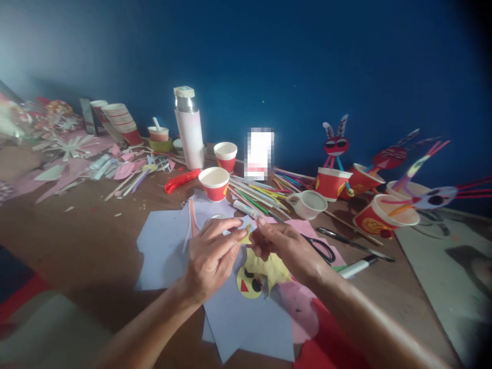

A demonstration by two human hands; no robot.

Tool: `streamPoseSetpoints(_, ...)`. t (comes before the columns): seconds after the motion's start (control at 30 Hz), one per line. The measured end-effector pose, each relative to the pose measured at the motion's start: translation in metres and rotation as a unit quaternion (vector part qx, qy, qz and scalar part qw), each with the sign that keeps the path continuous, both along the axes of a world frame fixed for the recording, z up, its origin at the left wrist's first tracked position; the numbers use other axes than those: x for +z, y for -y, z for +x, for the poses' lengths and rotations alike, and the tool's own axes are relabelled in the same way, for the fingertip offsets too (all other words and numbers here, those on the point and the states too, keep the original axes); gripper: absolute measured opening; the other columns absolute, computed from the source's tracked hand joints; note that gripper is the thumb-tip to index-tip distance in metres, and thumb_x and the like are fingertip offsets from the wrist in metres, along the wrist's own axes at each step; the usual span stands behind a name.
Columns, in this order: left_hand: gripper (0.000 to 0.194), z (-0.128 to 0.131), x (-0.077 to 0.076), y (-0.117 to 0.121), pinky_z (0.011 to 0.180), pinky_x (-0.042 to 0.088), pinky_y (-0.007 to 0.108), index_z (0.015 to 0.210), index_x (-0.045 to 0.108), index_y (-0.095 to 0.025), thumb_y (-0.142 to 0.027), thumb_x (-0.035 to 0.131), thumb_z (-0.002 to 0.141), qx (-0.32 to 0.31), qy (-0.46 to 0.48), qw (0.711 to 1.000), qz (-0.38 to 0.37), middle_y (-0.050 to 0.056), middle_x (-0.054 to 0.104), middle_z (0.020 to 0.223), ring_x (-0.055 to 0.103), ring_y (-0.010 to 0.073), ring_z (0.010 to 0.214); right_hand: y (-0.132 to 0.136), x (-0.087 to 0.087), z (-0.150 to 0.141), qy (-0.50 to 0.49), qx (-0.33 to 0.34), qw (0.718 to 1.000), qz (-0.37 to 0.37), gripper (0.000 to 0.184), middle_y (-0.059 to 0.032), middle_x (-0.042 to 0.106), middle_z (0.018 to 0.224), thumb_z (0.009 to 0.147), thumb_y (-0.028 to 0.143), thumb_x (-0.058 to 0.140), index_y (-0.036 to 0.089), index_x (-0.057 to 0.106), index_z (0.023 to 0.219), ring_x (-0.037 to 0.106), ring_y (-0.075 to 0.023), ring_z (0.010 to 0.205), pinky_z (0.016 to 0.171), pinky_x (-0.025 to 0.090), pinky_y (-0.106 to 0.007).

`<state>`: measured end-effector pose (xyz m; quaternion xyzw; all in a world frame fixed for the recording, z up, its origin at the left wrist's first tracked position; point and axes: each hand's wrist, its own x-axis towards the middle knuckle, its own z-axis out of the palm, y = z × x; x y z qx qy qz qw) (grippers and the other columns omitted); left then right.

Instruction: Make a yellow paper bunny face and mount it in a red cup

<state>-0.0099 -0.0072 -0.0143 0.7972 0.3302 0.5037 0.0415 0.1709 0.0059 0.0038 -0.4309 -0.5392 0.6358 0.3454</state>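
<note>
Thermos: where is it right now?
Head view, left of centre: the thermos stands at the back of the table, near the blue wall, just left of a red-and-white paper cup.

Solid blue wall [230, 61], seemingly plain red cup [225, 157] with white rim, yellow paper face [249, 281] with black eyes.

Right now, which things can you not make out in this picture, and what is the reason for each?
All in the head view:
Yellow piece at the left hand: full shape, covered by fingers.
Right hand: whether it grips anything, hidden by its curled fingers.
Black handle: what it joins, behind the right hand.
Bright panel: contents, pixelated.
Red sheet: full outline, cut by the bottom edge.
</note>
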Motion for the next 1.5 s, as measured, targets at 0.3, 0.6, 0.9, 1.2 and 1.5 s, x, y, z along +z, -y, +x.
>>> streamPoseSetpoints(0.3,0.026,-0.001,0.000,-0.004,0.076,0.053,0.034,0.097,0.064,-0.014,0.002,0.056,0.079,0.021,-0.023,0.999,0.033,0.015,0.065,0.103,0.062,0.0209,0.092,0.004,0.000,-0.003,0.034,0.133,0.988,-0.065,0.071,-0.0032,0.059,0.052,0.084,0.072,0.034,0.015,0.068,0.060,0.049,-0.0116,0.046,0.052,0.040,-0.026)
streamPoseSetpoints(0.6,0.024,-0.001,-0.003,-0.005,0.075,0.054,0.033,0.099,0.064,-0.017,-0.003,0.053,0.082,0.036,-0.033,0.998,0.029,0.012,0.066,0.102,0.062,0.0204,0.092,0.003,-0.003,-0.005,-0.069,-0.001,0.996,-0.063,0.045,0.0003,0.058,0.056,0.084,0.058,0.054,0.016,0.067,0.073,0.048,-0.0105,0.051,0.053,0.038,-0.024)
streamPoseSetpoints(0.9,0.022,0.001,-0.003,-0.004,0.074,0.054,0.034,0.096,0.064,-0.016,-0.003,0.055,0.082,0.013,-0.056,0.998,0.027,0.012,0.065,0.100,0.061,0.0213,0.093,0.000,-0.008,-0.007,-0.032,-0.053,0.998,-0.032,0.032,0.0019,0.055,0.058,0.081,0.043,0.061,0.016,0.059,0.062,0.046,-0.0098,0.054,0.055,0.036,-0.024)
streamPoseSetpoints(1.2,0.032,0.004,-0.001,-0.001,0.081,0.051,0.036,0.109,0.061,-0.018,-0.004,0.054,0.082,-0.011,-0.038,0.999,-0.022,0.012,0.064,0.107,0.060,0.0217,0.097,-0.003,0.002,-0.002,0.002,-0.075,0.997,0.034,0.028,0.0036,0.051,0.053,0.077,0.030,0.059,0.019,0.053,0.052,0.044,-0.0105,0.052,0.057,0.036,-0.026)
streamPoseSetpoints(1.5,0.022,-0.004,0.003,-0.007,0.054,0.041,0.023,0.077,0.064,-0.016,-0.034,0.053,0.084,-0.153,0.193,0.790,-0.561,0.002,0.060,0.072,0.053,0.0118,0.059,-0.009,-0.004,0.007,-0.001,-0.015,0.997,0.074,0.022,0.0033,0.055,0.057,0.078,0.032,0.060,0.019,0.056,0.061,0.047,-0.0102,0.053,0.056,0.038,-0.025)
